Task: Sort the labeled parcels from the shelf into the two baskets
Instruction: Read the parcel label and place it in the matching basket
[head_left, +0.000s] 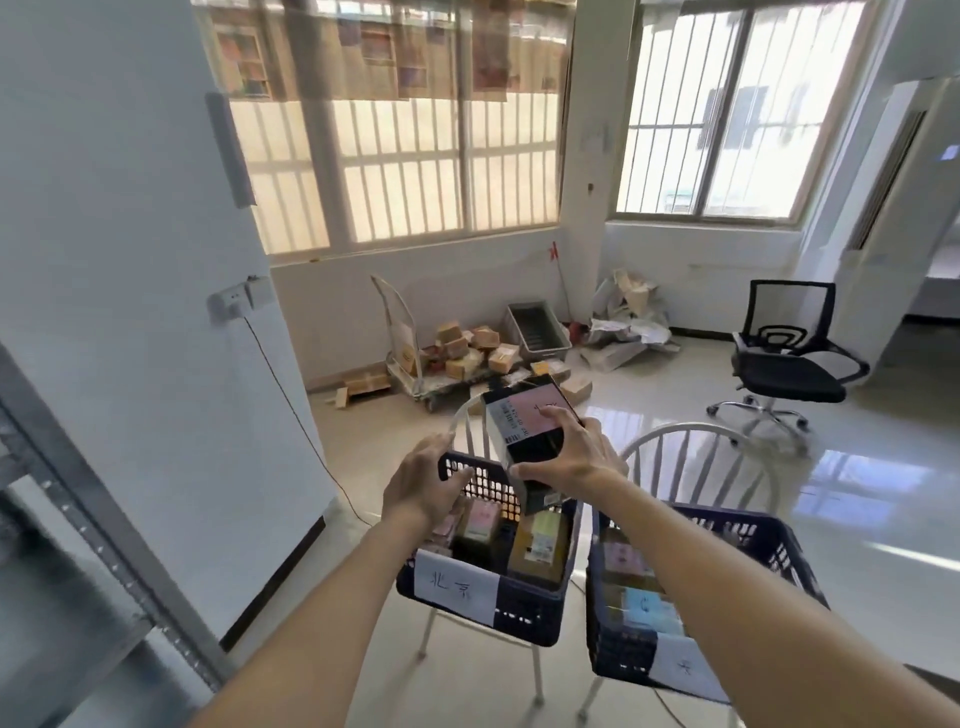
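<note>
**Dark parcel held over the left basket**

While gripped by the right hand, with thumb at its near lower end and fingers curled over the pink-labelled top face, a dark parcel tilted above the left basket, far end raised. Left hand just beside the parcel on its left, fingers spread and relaxed, fingertips at the far left rim of the same basket, holding nothing; touching the rim or only hovering over it, hard to tell. A barcode strip along the parcel's left edge, next to the pink label.

Below and between both hands: left basket on a white chair, with a white paper tag bearing handwritten characters on the near wall. Inside, under the held parcel, a brown parcel with a yellow label and a dark parcel with a pink label, side by side.

Under the right forearm: right basket on a second white chair, just beside the left one, packed with parcels carrying pink and blue labels, a white tag on its near wall partly cut off.

Beyond the hands, well apart: a heap of cardboard boxes on the floor by a trolley, a grey crate, a black office chair. Far to the left of the left hand, a blurred metal shelf upright.
</note>
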